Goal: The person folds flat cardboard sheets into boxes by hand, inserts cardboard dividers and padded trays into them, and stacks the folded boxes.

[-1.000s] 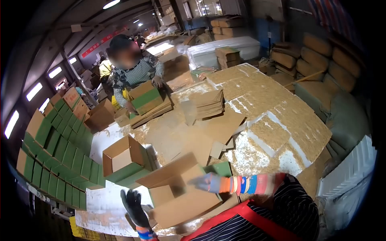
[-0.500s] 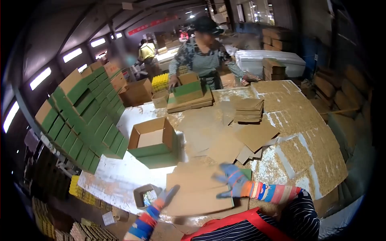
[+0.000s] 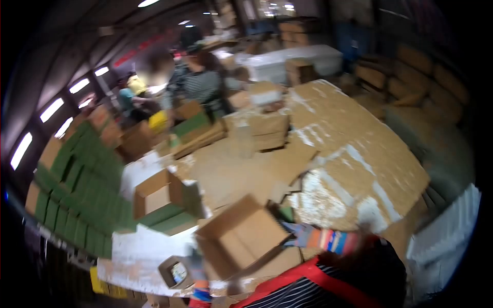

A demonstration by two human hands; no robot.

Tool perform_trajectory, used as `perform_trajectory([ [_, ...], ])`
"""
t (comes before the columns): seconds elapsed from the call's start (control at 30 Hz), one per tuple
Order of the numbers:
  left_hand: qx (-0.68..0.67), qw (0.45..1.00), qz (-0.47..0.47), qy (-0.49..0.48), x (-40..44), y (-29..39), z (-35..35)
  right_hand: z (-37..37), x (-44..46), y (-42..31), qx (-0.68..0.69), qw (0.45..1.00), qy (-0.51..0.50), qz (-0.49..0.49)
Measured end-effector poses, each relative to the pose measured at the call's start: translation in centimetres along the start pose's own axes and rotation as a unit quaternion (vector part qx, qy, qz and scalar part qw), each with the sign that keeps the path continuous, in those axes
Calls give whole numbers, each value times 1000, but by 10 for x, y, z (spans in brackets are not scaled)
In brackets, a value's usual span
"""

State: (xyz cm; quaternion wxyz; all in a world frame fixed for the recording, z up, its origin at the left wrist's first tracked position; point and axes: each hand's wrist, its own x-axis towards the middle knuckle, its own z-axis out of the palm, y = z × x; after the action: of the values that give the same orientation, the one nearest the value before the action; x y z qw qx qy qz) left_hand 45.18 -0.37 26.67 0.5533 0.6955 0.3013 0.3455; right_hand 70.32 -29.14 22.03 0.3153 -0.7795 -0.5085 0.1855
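An open cardboard box [image 3: 241,238], its brown inside showing, stands on the near side of the table between my hands. Gloved in grey-blue, my right hand [image 3: 300,234] is at the box's right wall, fingers closed against its edge. My left hand [image 3: 196,264] is by the box's left wall, its fingers smeared by motion. A small open carton [image 3: 175,272] with small printed pieces inside sits just left of that hand. Farther left stands another open box, green outside [image 3: 167,203].
Stacked green-and-brown boxes [image 3: 77,179] line the left side. Flat cardboard sheets [image 3: 264,131] lie mid-table. Across the table stands a co-worker [image 3: 197,84], beside a green-banded box [image 3: 192,126]. Wrapped white material [image 3: 292,59] lies behind.
The flat cardboard between my hands now stands open as a box. My left hand has moved to its left side. The camera view has turned right, and a pale blurred object appears over the far sheets.
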Motion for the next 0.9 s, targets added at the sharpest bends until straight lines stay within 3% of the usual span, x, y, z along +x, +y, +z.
perform_trajectory([
  [0.03, -209, 959, -176, 69, 15, 48, 10, -6, 1, 7, -58, 995, 35, -80],
  [0.1, -26, 995, -21, -94, 28, 58, 27, -46, 11, 37, 57, 994, 2, -95],
  [0.13, 16, 992, -5, -126, 40, 39, 27, -36, 25, 107, 59, 985, 160, -30],
  [0.17, 60, 987, 14, -150, 56, 10, 24, -59, 22, 125, 0, 975, 199, 97],
  [0.2, 105, 979, 36, -168, 63, -6, 25, -83, 19, 143, -48, 948, 217, 226],
  [0.23, 98, 976, -7, -193, 64, 4, 28, -136, 6, 107, -151, 895, 109, 406],
  [0.3, 76, 969, -91, -215, 64, 34, 28, -87, -28, 153, -353, 820, 280, 353],
  [0.33, 140, 964, -35, -225, 68, 20, 19, -84, -24, 157, -330, 832, 200, 398],
  [0.4, 156, 953, -48, -254, 74, 17, 7, -57, -31, 156, -371, 829, 285, 308],
  [0.43, 102, 948, -117, -279, 69, 27, 9, -59, -33, 133, -303, 873, 209, 321],
  [0.5, 262, 929, 67, -254, 61, 19, 23, -48, -54, 114, -242, 941, 141, 189],
  [0.57, 321, 925, 93, -181, 50, 15, 39, -91, -62, 90, 92, 969, 74, 218],
  [0.63, 275, 945, 42, -172, 51, 12, 35, -104, -77, 141, -144, 893, 339, 260],
  [0.7, 266, 950, 22, -164, 42, -1, 29, -74, -89, 235, -126, 866, 140, 463],
  [0.73, 279, 947, 35, -156, 40, -9, 27, -61, -79, 224, -128, 857, 96, 490],
  [0.77, 292, 944, 52, -145, 40, -5, 28, -55, -73, 224, -131, 928, 71, 342],
  [0.8, 339, 932, 52, -121, 34, 1, 31, -51, -72, 224, 56, 945, 69, 313],
  [0.83, 342, 932, 47, -114, 34, 3, 30, -46, -78, 223, 242, 927, 62, 279],
  [0.9, 349, 930, 37, -108, 35, 3, 28, -69, -68, 131, 344, 908, 131, 202],
])
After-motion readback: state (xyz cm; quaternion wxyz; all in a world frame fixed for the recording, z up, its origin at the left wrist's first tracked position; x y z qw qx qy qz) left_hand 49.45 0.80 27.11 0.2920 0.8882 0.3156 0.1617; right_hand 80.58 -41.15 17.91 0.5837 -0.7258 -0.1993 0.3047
